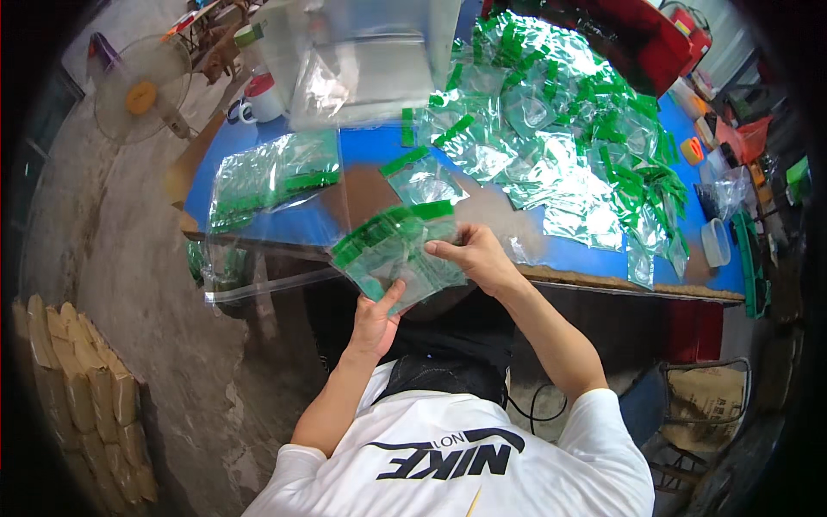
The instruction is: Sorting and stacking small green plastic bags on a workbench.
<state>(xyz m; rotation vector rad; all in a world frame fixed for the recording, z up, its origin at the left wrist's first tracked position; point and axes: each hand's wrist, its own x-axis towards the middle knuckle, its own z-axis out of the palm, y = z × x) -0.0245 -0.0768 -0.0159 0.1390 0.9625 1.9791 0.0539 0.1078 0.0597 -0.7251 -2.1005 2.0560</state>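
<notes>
Evidently, a fan of flat, clear plastic packets with green top strips (pixel 401 258) is held over the front edge of the blue tabletop (pixel 725 277). The left hand (pixel 375 323) pinches its lower edge, thumb in front; the right hand (pixel 481 258) pinches its right side between thumb and fingers. What these packets contain, I cannot tell. Just beyond lies 1 similar green-stripped packet (pixel 422 177). To the left, a large, transparent plastic bag (pixel 267 287) holds more such packets (pixel 276 177), overhanging the edge. A broad heap of shiny green-stripped packets (pixel 551 129) covers the right side, near a round, translucent plastic tub (pixel 715 243). Farther back stand a white handled mug (pixel 263 103) and a red bin (pixel 680 56), contents unclear.
</notes>
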